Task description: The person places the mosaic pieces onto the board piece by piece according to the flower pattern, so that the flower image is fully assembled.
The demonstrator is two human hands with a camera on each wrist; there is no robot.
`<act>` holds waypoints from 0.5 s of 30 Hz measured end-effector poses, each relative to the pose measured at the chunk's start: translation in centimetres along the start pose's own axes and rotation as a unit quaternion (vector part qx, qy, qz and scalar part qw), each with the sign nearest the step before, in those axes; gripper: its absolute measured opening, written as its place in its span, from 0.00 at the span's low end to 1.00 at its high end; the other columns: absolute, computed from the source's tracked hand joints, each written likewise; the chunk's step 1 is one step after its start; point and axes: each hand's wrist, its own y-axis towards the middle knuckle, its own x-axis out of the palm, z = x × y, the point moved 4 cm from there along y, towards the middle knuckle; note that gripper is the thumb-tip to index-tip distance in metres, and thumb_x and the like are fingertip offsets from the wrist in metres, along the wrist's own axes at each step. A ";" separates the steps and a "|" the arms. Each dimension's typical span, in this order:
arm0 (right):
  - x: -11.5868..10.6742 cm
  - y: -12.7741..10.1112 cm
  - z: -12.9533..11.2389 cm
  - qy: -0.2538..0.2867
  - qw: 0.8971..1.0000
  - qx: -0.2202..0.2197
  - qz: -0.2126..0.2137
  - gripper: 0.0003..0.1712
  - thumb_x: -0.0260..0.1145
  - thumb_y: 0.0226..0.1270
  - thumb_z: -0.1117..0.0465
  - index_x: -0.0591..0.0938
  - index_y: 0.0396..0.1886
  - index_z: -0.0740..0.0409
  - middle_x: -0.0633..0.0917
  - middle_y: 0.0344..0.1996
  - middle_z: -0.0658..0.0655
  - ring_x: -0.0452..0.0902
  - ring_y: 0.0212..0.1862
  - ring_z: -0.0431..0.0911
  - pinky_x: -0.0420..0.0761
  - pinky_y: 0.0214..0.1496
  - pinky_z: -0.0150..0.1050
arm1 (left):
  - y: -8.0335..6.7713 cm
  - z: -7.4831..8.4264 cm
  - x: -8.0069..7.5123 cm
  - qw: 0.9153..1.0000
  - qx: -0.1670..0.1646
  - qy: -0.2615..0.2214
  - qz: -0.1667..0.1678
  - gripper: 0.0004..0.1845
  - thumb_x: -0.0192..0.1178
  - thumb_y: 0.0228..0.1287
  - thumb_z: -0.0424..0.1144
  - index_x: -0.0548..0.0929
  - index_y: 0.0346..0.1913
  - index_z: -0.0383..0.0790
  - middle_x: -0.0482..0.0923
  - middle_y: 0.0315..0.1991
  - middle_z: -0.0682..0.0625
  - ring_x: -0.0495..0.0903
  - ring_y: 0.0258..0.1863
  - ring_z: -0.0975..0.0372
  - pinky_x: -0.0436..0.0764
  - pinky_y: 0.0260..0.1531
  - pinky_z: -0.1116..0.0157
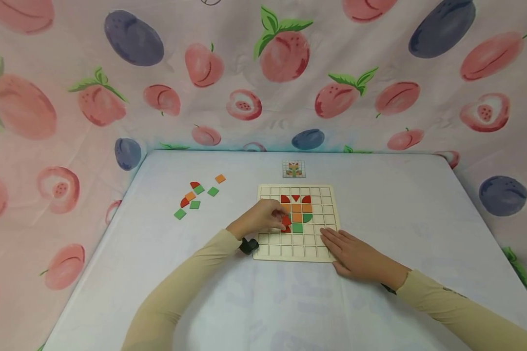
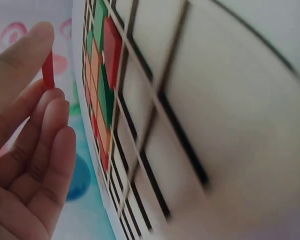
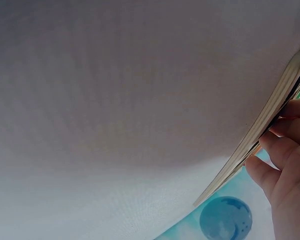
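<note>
A wooden grid board (image 1: pixel 320 248) bears a pattern of red, orange and green tiles, with orange squares (image 1: pixel 296 208) in the middle. Between thumb and fingertips, my left hand (image 1: pixel 265 214) pinches a red tile (image 2: pixel 48 72) above the board's left part. In the left wrist view this tile shows edge-on, apart from the grid. Another red tile (image 2: pixel 111 47) lies in a cell near a green one (image 2: pixel 106 95). My right hand (image 1: pixel 355 254) rests with extended fingers on the board's lower right edge; the right wrist view shows its fingertips at the board's side (image 3: pixel 255 132).
Loose tiles lie to the left on the white table (image 1: pixel 377 180): several green squares (image 1: pixel 213 191), orange squares (image 1: pixel 220 178) and red quarter-round pieces (image 1: pixel 185 202). A small pattern card (image 1: pixel 294 168) lies behind the board. Fruit-print cloth (image 1: pixel 245 58) hangs at the back.
</note>
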 end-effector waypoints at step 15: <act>0.0 0.0 0.1 0.005 1.000 -0.008 0.009 0.35 0.55 0.66 0.54 0.62 0.68 0.68 0.63 0.70 0.64 0.58 0.71 0.56 0.65 0.68 0.51 | 2.8 2.2 3.2 0.996 0.026 0.069 -0.054 0.20 0.71 0.50 0.43 0.84 0.47 0.40 0.82 0.38 0.54 0.75 0.34 0.68 0.74 0.36 0.77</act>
